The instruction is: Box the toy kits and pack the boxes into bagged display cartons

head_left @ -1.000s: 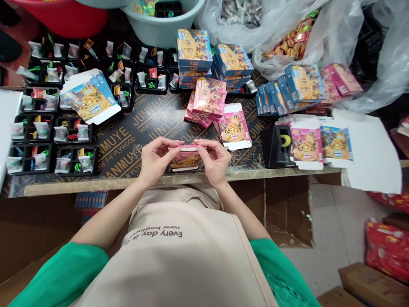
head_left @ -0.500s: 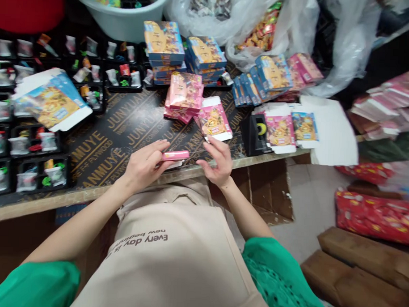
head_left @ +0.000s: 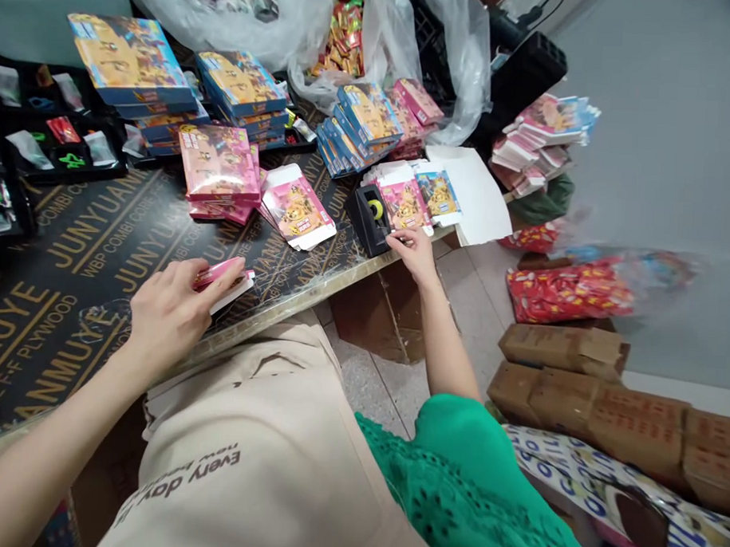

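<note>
Along the near edge of the black table (head_left: 96,256), we have our left hand (head_left: 172,307) clamped on a small pink box (head_left: 221,280), fingers over it, the box down close to the wooden rim. Over to the right, our right hand (head_left: 417,255) is at the near end of the black tape dispenser (head_left: 367,218), thumb and fingertips together; whether any tape sits between them, we cannot tell. Look at the crowd around us! Just beyond the held box stands the pink box stack (head_left: 219,165), and right beside it flat pink cartons (head_left: 298,211) fan out, lying between that stack and the dispenser. Behind, two blue box stacks (head_left: 130,58) rise, walling off the far side, with black trays (head_left: 64,147) of small packets to their left. Further right, leaning blue boxes (head_left: 342,149) crowd in behind the dispenser, and more flattened cartons (head_left: 403,199) press up against its right side, next to a white sheet (head_left: 478,198) reaching past the table's edge. At the back, clear plastic bags (head_left: 271,31) slump open, one showing orange packets (head_left: 346,37), and below us a brown carton (head_left: 375,314) fills the space under the rim.
</note>
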Tool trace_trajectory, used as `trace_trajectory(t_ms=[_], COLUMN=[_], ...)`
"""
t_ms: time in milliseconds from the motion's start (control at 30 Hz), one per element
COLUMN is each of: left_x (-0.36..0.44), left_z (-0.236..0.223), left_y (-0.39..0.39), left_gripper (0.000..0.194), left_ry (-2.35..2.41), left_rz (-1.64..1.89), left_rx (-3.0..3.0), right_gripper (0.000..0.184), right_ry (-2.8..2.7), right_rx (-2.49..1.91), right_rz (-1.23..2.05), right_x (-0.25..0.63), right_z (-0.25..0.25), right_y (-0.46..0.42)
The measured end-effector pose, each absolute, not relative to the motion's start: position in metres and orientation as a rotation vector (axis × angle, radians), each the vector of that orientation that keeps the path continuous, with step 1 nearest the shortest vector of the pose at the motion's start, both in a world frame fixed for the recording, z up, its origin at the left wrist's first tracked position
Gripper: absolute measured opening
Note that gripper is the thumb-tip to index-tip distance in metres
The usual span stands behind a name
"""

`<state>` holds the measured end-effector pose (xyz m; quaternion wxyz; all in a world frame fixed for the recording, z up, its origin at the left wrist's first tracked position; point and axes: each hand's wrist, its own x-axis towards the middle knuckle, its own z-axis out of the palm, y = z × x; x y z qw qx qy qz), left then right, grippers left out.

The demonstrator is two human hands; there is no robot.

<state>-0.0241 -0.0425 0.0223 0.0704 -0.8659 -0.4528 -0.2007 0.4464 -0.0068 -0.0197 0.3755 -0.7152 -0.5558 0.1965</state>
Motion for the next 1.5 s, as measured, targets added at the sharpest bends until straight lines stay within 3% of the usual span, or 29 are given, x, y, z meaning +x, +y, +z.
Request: trace_trajectory(t_ms=[233, 467, 700, 767, 933, 1167, 1267, 1367, 1500], left_x=[-0.026, -0.033, -0.025, -0.02, -0.015, -0.025, -0.025, -0.017, -0.007], left_z=[0.021, 0.01, 0.015, 0.015, 0.01, 0.008, 0.012, 0.012, 0.008], left_y=[-0.044, -0.047, -0.047, -0.047, -0.043, -0.041, -0.041, -0.04, -0.036], left_gripper=[0.075, 0.082, 0.056, 0.048, 0.035, 0.04, 0.037, 0.022, 0.012], left_ry=[-1.329, -1.346, -1.296, -1.304, -1.358, -1.23, -1.238, -1.277, -1.305], left_rz=[-0.647, -0.928, -0.993, -1.093, -1.27, -1.288, -1.196, -1.31, -1.412], left_rx=[-2.604, -2.665, -2.62, -2.593, -2.585, -2.664, -2.691, -2.6, -2.475], right_gripper=[0.016, 0.02, 0.031, 0.032, 0.033, 0.027, 0.028, 0.033, 0.045], right_ry=[-1.184, -0.858, -0.647, -0.644, -0.841, -0.791, -0.768, -0.926, -1.507], right_rx=[-1.687, -1.698, -1.569, -1.457, -1.053, -0.803, -0.816, -0.919, -1.132], right_rz=[0.409, 0.471, 0.391, 0.613, 1.652, 2.07, 2.098, 1.973, 1.316], right_x=[0.429, 0.419, 0.372, 0.331, 0.222, 0.169, 0.168, 0.167, 0.172], right_z=[-0.016, -0.054, -0.047, -0.031, 0.018, 0.031, 0.024, 0.022, 0.029], right_y=[-0.015, -0.039, -0.043, -0.048, -0.058, -0.041, -0.038, -0.039, -0.041])
